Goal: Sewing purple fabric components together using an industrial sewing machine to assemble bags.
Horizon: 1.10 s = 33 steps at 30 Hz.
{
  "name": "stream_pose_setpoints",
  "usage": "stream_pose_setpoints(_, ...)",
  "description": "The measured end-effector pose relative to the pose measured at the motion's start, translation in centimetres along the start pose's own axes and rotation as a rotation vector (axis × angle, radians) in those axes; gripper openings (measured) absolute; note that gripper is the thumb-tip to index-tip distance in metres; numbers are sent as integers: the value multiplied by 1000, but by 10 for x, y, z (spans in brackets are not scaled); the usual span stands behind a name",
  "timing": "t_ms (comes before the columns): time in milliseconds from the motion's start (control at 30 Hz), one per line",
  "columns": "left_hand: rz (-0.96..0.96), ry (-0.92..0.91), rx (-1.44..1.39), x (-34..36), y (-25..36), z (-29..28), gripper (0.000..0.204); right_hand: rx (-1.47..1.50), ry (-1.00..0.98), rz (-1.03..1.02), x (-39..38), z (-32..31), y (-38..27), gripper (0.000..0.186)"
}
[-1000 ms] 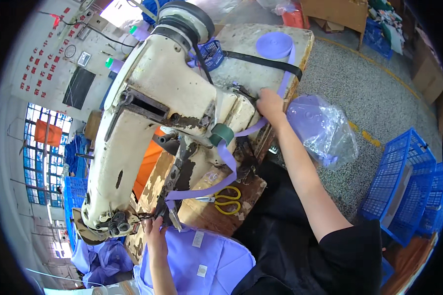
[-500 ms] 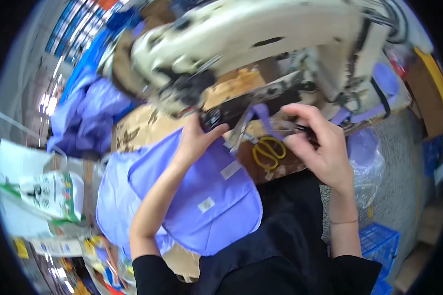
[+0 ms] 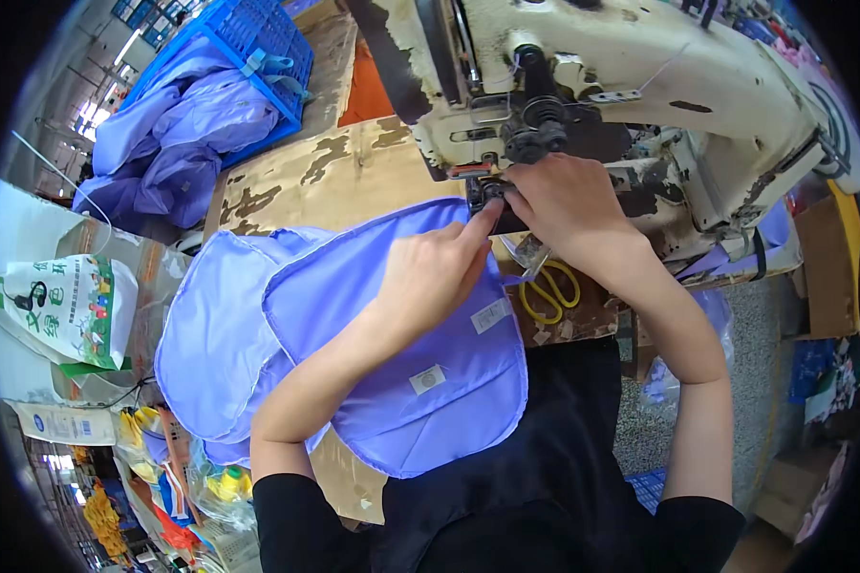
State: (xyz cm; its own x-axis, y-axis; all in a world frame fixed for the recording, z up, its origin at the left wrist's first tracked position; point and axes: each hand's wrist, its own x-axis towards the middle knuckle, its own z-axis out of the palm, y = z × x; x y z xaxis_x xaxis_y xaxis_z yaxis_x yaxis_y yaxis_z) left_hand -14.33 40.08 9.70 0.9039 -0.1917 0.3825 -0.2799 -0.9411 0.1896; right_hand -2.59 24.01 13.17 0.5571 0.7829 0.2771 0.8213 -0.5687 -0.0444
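A purple fabric piece (image 3: 420, 401) with two small white labels and a bound curved edge lies over the sewing machine's (image 3: 545, 115) work table. My left hand (image 3: 435, 272) is closed on its upper part, with the index finger reaching to the presser foot (image 3: 487, 194). Close against that finger, my right hand (image 3: 573, 210) is closed, its fingertips bunched at the foot. Whatever those fingertips pinch is hidden behind the hand. Yellow-handled scissors (image 3: 551, 294) lie just below my right wrist.
A blue crate (image 3: 258, 48) heaped with purple fabric (image 3: 186, 124) stands at far left. Nearer on the left hangs a white and green bag (image 3: 72, 306), above a clutter of coloured items. Cardboard boxes (image 3: 827, 258) stand at right.
My right hand has moved left to the presser foot, beside my left hand. The lilac strip near it before is now mostly out of sight. The whole view has shifted.
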Motion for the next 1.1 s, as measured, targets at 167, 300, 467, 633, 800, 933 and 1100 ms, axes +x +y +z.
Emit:
stream_pose_setpoints(167, -68, -77, 49, -2, -3, 13, 52, -16, 83, 49, -1, 1, -4, 14)
stream_pose_setpoints(300, -51, -47, 22, -6, -7, 16, 59, 59, 32, 55, -3, -3, -1, 14)
stream_pose_setpoints(467, -68, -49, 56, -4, -8, 24, 55, 55, 35, 35, -3, -7, 0, 14)
stream_pose_setpoints(633, -54, 43, 54, -3, -8, 29, 53, 56, 25, 47, -2, -4, 0, 15)
stream_pose_setpoints(800, -56, 105, -1, -2, -8, 30, 47, 66, 27, 43, 0, 0, 0, 15)
stream_pose_setpoints(933, 11, 191, 65, 7, -11, 37, 44, 144, 42, 64, -2, -2, 1, 15)
stream_pose_setpoints(1100, 80, 295, 76, -9, -17, 22, 29, 139, 29, 47, -8, -9, 4, 15)
